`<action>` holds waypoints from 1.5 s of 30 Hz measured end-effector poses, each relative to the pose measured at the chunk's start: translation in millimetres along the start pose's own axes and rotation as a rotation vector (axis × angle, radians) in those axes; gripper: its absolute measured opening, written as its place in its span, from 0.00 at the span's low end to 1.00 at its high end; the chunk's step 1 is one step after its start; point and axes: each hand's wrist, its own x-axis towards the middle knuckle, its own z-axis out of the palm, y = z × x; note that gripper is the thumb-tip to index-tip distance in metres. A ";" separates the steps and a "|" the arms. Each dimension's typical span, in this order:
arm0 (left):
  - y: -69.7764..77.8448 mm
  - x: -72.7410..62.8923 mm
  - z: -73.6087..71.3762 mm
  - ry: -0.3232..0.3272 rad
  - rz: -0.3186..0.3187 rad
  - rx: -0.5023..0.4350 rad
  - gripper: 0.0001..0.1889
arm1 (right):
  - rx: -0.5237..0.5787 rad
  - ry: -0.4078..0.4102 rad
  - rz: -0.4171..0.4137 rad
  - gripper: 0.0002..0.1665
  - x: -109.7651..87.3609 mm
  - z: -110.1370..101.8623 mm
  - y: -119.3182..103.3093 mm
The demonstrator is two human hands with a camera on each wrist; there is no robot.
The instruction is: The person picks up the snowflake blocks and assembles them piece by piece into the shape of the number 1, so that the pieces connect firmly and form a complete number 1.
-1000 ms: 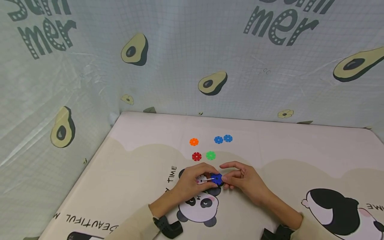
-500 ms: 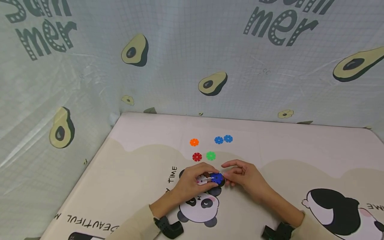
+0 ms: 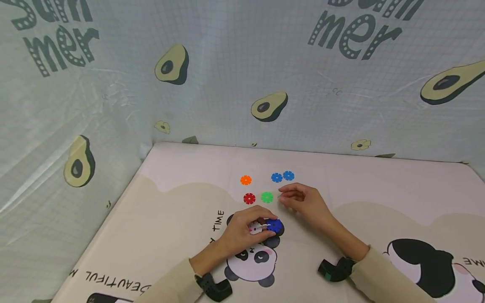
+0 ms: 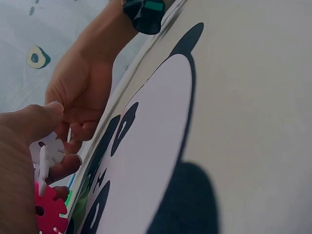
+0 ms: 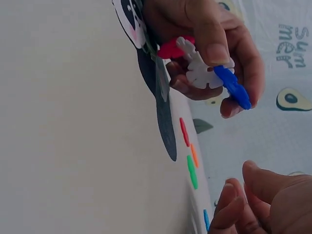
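My left hand point(image 3: 242, 229) pinches a small chain of notched plastic discs between thumb and fingers. A dark blue disc point(image 3: 274, 225) is at its right end, slotted to a white disc point(image 5: 201, 73); a pink disc point(image 4: 48, 209) sits on the palm side, partly hidden by the hand. My right hand point(image 3: 307, 206) is away from the chain with loosely bent fingers and nothing between them. Its fingertips are just right of a loose green disc point(image 3: 267, 197), below two light blue discs point(image 3: 282, 176).
Further left lie a red disc point(image 3: 249, 198) and an orange disc point(image 3: 246, 180). The table cloth point(image 3: 182, 235) carries printed pandas and lettering. Behind it hangs a sheet point(image 3: 219, 92) with avocado prints. A dark wrist device point(image 3: 336, 269) is on my right wrist.
My right hand has left the dark blue disc and moved up and away, toward the loose green and light blue discs. My left hand keeps holding the chain in the same place.
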 end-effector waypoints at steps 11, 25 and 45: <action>-0.2 -1.5 -0.5 -0.009 -0.001 -0.004 0.17 | -0.193 0.051 -0.106 0.15 17.7 16.7 -1.9; 0.4 -0.9 -0.3 -0.018 0.023 0.009 0.17 | -0.279 0.051 -0.100 0.16 26.3 27.0 3.1; 1.4 -0.1 -0.7 -0.018 0.004 0.011 0.17 | -0.337 0.043 -0.148 0.15 26.9 26.6 1.2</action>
